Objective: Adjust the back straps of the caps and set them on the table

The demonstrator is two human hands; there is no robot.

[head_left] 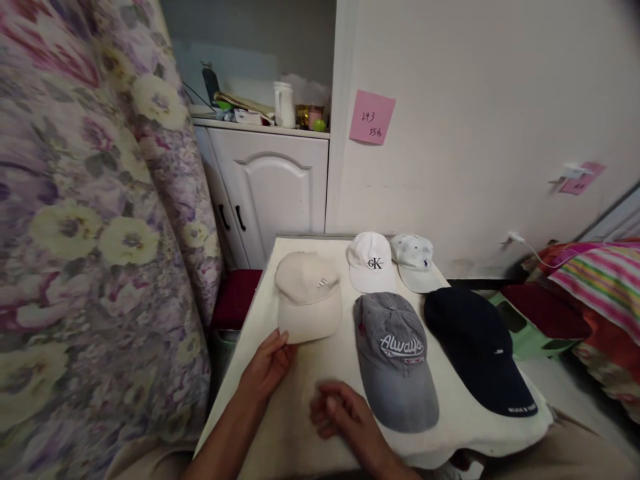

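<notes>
My left hand (273, 363) pinches the brim edge of a beige baseball cap (310, 300) at the left of the table, thumb on top. The cap has a small striped mark on its front. My right hand (340, 413) is slightly blurred above the tabletop, fingers loosely bent and nothing seen in them. Just right of it lies a grey baseball cap (397, 380) with "Always" stitched on it. A dark navy cap (480, 350) rests further right. Behind these sit a white cap (370, 257) with dark letters and a pale cap (415, 263) with a small emblem.
The caps are on a table with a cream cloth (320, 373). A floral curtain (110, 227) hangs at the left. A white cabinet (280, 177) and a wall with a pink note (372, 117) stand behind. Red-topped stools (545, 310) flank the table, beside striped bedding (605, 280).
</notes>
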